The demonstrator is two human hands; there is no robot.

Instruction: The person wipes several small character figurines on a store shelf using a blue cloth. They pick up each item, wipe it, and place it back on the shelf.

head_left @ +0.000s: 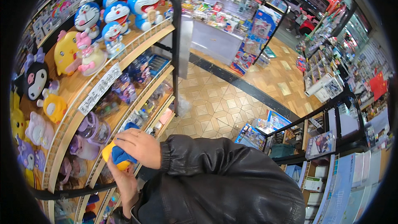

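In front of the shelf rack, my left hand (125,180) is closed around a small yellow figure (107,151), holding it from below. What kind of figure it is I cannot make out, since my hands cover most of it. My right hand (143,146) lies over the top with curled fingers and grips a blue cloth (122,156), pressing it against the figure. Folds of the blue cloth stick out on both sides of the right hand. Closest to both hands is a shelf with a lilac cup (84,147).
The curved rack's top board (70,105) bears blue-and-white cat figures (143,6), a yellow chick (66,54) and a black-hooded figure (36,79). A black metal post (177,49) ends the rack. Tiled floor (211,99) lies beyond; notebook shelves (315,182) stand at right.
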